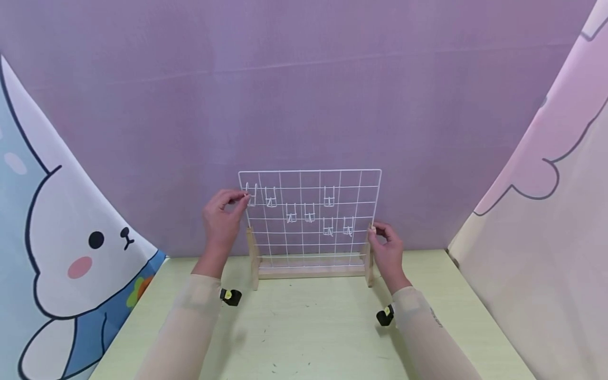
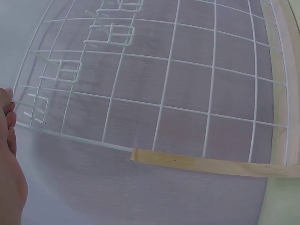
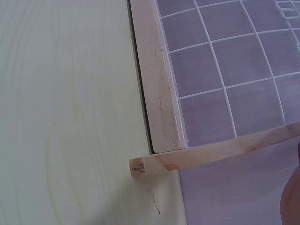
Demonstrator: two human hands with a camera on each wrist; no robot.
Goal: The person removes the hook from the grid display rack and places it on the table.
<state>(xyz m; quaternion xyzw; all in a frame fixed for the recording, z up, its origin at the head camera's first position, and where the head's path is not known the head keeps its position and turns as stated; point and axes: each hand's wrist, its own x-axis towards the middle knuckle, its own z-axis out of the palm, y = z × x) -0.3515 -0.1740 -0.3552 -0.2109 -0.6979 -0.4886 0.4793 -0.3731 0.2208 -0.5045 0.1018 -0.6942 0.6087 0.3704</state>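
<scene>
A white wire grid panel (image 1: 309, 170) stands upright in a wooden stand (image 1: 311, 274), and several white wire hooks hang on it. At the panel's upper left, my left hand (image 1: 221, 217) pinches the prong of the leftmost hook (image 2: 45, 110) between thumb and fingertips. That hook sits against the grid by the side edge. My right hand (image 1: 388, 252) grips the top of the stand's right post (image 1: 368, 258) between thumb and fingers. In the right wrist view only a bit of this hand (image 3: 291, 194) shows, beside the post.
The stand rests toward the back of a pale wood-grain table (image 1: 304, 327). Behind it hangs a purple cloth (image 1: 304, 95). Printed cloths flank the table, one with a cartoon rabbit (image 1: 66, 211). Small black devices (image 1: 231, 297) are worn at both wrists.
</scene>
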